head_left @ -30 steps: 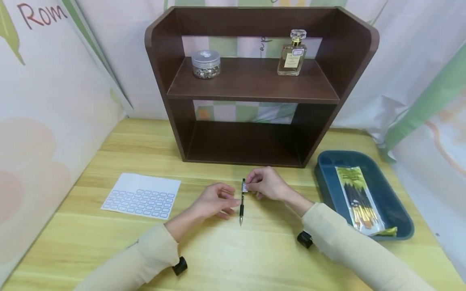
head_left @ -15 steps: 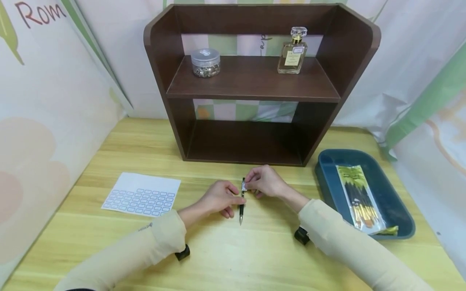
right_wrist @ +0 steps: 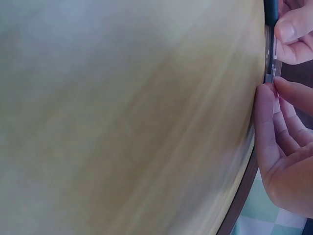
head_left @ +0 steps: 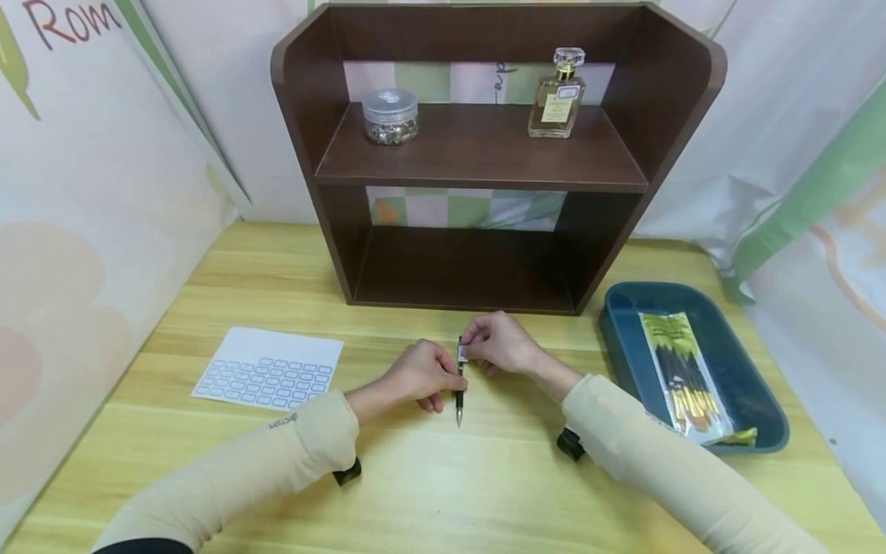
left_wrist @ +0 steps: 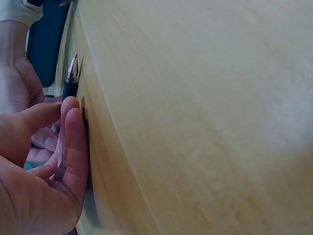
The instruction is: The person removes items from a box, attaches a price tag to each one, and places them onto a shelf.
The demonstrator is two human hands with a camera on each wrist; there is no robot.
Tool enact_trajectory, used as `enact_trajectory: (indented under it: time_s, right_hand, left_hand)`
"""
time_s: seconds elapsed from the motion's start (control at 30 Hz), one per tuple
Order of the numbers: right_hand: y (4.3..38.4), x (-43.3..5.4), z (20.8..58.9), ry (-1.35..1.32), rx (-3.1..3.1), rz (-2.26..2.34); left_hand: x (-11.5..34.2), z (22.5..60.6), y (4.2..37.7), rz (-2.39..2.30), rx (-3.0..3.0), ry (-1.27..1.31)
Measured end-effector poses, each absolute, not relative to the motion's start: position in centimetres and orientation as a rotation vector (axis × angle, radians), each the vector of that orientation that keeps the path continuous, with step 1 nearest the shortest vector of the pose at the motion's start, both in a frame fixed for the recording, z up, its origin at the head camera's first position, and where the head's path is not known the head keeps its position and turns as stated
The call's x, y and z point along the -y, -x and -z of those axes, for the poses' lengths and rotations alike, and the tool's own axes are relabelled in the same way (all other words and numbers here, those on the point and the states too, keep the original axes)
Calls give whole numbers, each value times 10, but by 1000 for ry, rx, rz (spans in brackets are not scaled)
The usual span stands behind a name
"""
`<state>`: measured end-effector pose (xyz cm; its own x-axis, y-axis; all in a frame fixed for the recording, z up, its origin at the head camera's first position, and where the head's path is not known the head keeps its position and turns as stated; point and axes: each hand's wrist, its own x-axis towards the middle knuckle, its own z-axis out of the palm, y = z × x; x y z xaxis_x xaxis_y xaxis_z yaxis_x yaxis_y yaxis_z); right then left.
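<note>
A black pen (head_left: 459, 402) points its metal tip toward me at the middle of the table, below the shelf. My left hand (head_left: 421, 371) pinches its middle between thumb and fingers; the tip (left_wrist: 73, 70) sticks out past them in the left wrist view. At the pen's far end, my right hand (head_left: 504, 341) pinches a small blue-bordered white label (head_left: 462, 353) against the barrel. In the right wrist view both hands are on the pen (right_wrist: 271, 13), thumb and finger of the right one at its end.
A sheet of blue-bordered labels (head_left: 280, 350) lies at left. The brown shelf (head_left: 471, 185) behind holds a clear lidded jar (head_left: 391, 117) and a labelled perfume bottle (head_left: 557, 96). At right, a blue tray (head_left: 757, 385) contains a pack of paintbrushes (head_left: 685, 377).
My left hand has moved right, from beside the pen to pinching its barrel. My right hand stays at the label, and the pen has barely moved.
</note>
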<state>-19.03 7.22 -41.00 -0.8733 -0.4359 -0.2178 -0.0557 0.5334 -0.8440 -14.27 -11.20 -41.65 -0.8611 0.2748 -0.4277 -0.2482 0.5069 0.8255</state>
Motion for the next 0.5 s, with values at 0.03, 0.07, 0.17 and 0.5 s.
enact_trajectory:
  time_s: [0.03, 0.07, 0.17, 0.5]
  right_hand:
    - [191, -72, 410, 410, -2371, 1281]
    - [191, -71, 409, 419, -2371, 1278]
    - [193, -72, 410, 442, -2375, 1261]
    - [199, -73, 403, 492, -2457, 1078]
  left_hand:
    - [112, 416, 143, -1346, -2235, -20]
    - [112, 416, 143, -1349, -2231, -17]
    - [112, 415, 142, -1361, -2226, -11]
    - [113, 415, 142, -1395, -2204, -13]
